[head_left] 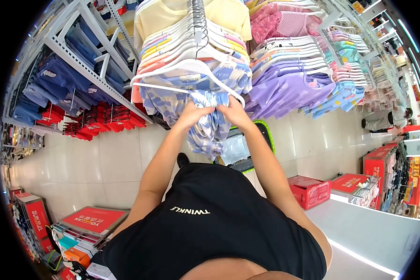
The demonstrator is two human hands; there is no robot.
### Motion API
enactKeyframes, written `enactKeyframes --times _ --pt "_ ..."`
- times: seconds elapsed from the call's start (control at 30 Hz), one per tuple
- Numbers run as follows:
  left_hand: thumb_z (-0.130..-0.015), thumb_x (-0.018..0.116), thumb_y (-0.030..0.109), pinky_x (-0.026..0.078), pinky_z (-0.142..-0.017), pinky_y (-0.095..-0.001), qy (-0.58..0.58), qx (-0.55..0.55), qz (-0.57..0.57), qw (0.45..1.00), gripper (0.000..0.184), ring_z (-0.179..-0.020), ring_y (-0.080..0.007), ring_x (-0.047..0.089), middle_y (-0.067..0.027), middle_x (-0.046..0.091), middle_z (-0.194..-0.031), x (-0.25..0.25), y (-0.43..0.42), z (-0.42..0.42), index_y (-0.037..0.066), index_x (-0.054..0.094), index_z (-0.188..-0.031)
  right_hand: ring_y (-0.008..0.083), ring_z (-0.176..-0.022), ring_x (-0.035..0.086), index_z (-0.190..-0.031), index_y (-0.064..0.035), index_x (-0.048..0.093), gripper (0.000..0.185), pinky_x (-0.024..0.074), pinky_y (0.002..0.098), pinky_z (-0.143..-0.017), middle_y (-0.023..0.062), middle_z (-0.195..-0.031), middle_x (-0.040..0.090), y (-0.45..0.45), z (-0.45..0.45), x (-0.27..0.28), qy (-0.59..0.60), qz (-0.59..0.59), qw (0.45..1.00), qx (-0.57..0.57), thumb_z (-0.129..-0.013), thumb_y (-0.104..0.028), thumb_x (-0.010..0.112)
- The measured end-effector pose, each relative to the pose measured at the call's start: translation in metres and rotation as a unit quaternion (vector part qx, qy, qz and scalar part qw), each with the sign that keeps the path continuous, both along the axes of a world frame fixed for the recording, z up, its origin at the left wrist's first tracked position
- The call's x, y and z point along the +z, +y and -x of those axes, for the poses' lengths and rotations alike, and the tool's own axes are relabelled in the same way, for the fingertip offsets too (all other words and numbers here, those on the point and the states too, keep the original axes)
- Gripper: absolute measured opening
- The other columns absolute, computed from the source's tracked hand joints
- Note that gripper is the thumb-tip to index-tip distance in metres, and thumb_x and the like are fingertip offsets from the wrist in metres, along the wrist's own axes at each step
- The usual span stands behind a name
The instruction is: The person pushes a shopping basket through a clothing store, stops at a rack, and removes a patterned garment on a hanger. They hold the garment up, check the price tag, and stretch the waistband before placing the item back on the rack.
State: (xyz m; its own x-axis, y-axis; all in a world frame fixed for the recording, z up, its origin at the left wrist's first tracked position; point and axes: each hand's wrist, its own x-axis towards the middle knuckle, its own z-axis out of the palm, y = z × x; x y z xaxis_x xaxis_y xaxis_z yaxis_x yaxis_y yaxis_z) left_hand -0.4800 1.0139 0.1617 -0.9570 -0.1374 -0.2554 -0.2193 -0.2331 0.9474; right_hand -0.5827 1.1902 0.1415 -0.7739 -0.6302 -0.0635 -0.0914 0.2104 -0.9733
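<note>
- The green-rimmed basket (272, 141) is standing on the floor (121, 154) and is holding a clear plastic packet (236, 148); other contents are staying hard to make out.
- A red box (309, 191) is sitting farther right, its inside not showing.
- The blue-and-white garment (205, 133) is hanging bunched from both hands, in front of the clothes row and partly over the basket's near left edge in view.
- Its long axis is running from the hands down towards the person's body, the loose lower end pointing at the feet.
- The left hand (194, 115) is pinching the gathered cloth, thumb pointing inward; the right hand (233, 114) is pinching it from the other side, the thumbs nearly meeting.
- A white hanger (187, 66) is tilting just beyond the hands; whether the cloth is joining it is unclear.
- Fingers beneath the cloth are hiding, the garment's folds are masking its shape, and a dark shoe (183, 160) is showing only partly.
</note>
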Motion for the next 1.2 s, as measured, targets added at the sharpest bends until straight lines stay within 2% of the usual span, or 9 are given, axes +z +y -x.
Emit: enactKeyframes --times 0.17,0.3,0.4,0.43,0.53,0.7,0.93,1.1,1.2 --pt "-0.080 0.071 0.013 0.051 -0.084 -0.0308 -0.009 0.010 0.085 0.996 0.036 -0.091 -0.0155 0.066 -0.0068 0.072 -0.102 -0.012 -0.007 -0.001 -0.002 0.069 -0.112 0.0204 -0.072 0.061 -0.102 0.0036 0.064 0.040 0.0481 0.0377 -0.068 0.0101 -0.081 0.065 0.022 -0.005 0.031 -0.008 -0.087 0.996 0.000 -0.085 -0.032 0.072" --pt "-0.080 0.070 0.013 0.051 -0.084 -0.0310 0.000 0.004 0.119 0.993 0.036 -0.092 -0.0153 0.066 -0.0073 0.071 -0.103 -0.007 -0.007 -0.008 -0.002 0.068 -0.112 0.0311 -0.074 0.065 -0.088 0.0024 0.068 0.040 0.0497 0.0392 -0.070 0.0170 -0.082 0.067 0.040 0.001 0.032 0.066 -0.234 0.970 -0.027 -0.086 -0.037 0.071" --pt "-0.081 0.069 0.013 0.051 -0.083 -0.0314 0.005 0.020 0.074 0.997 0.035 -0.093 -0.0154 0.065 -0.0073 0.070 -0.103 0.002 -0.005 -0.013 -0.002 0.067 -0.113 0.0208 -0.073 0.061 -0.099 0.0038 0.069 0.037 0.0496 0.0345 -0.071 0.0115 -0.080 0.064 0.048 -0.005 0.054 0.243 -0.185 0.941 -0.143 -0.087 -0.031 0.073" --pt "-0.081 0.069 0.012 0.051 -0.083 -0.0315 0.001 0.024 0.047 0.999 0.035 -0.093 -0.0155 0.065 -0.0070 0.070 -0.103 0.007 -0.005 -0.015 -0.002 0.066 -0.113 0.0343 -0.097 0.065 -0.107 0.0006 0.067 0.035 0.0509 0.0423 -0.082 0.0162 -0.111 0.068 0.047 -0.005 0.066 0.260 -0.178 0.935 -0.164 -0.087 -0.028 0.072" --pt "-0.082 0.069 0.012 0.050 -0.086 -0.0310 -0.021 0.015 0.011 1.000 0.038 -0.097 -0.0162 0.064 -0.0074 0.068 -0.108 0.025 -0.001 -0.020 -0.001 0.062 -0.117 0.0327 -0.099 0.065 -0.118 -0.0018 0.065 0.039 0.0511 0.0402 -0.082 0.0158 -0.118 0.065 0.043 0.008 0.065 0.313 -0.064 0.943 -0.094 -0.088 -0.025 0.072" --pt "-0.084 0.070 0.011 0.050 -0.089 -0.0311 -0.032 0.005 -0.023 0.999 0.041 -0.103 -0.0173 0.063 -0.0089 0.066 -0.116 0.037 -0.005 -0.022 -0.001 0.058 -0.122 0.0320 -0.087 0.068 -0.109 -0.0020 0.070 0.026 0.0508 0.0398 -0.078 0.0173 -0.090 0.070 0.032 0.011 0.067 0.159 -0.096 0.983 0.014 -0.094 -0.023 0.065" --pt "-0.078 0.074 0.004 0.051 -0.091 -0.0329 0.106 0.063 -0.106 0.987 0.053 -0.101 -0.0185 0.065 -0.0096 0.066 -0.117 0.084 -0.032 -0.063 -0.003 0.057 -0.128 0.0342 -0.088 0.067 -0.106 -0.0036 0.073 0.028 0.0511 0.0395 -0.077 0.0174 -0.094 0.071 0.032 0.027 0.050 0.195 -0.114 0.973 -0.057 -0.091 -0.027 0.068" --pt "-0.071 0.079 0.008 0.054 -0.070 -0.0289 0.170 0.073 -0.109 0.977 0.080 -0.088 -0.0176 0.065 -0.0080 0.064 -0.110 0.111 -0.065 -0.115 -0.001 0.042 -0.141 0.0352 -0.093 0.066 -0.108 -0.0033 0.071 0.028 0.0509 0.0401 -0.081 0.0164 -0.100 0.070 0.033 0.035 0.049 0.214 -0.106 0.969 -0.057 -0.089 -0.025 0.069" --pt "-0.064 0.084 0.010 0.052 -0.090 -0.0353 0.118 0.111 -0.037 0.986 0.094 -0.109 -0.0229 0.063 -0.0102 0.062 -0.125 0.123 -0.073 -0.144 0.000 0.038 -0.145 0.0360 -0.103 0.063 -0.117 -0.0038 0.066 0.033 0.0497 0.0406 -0.088 0.0169 -0.111 0.066 0.038 0.017 0.053 0.346 -0.078 0.921 -0.162 -0.088 -0.020 0.069"
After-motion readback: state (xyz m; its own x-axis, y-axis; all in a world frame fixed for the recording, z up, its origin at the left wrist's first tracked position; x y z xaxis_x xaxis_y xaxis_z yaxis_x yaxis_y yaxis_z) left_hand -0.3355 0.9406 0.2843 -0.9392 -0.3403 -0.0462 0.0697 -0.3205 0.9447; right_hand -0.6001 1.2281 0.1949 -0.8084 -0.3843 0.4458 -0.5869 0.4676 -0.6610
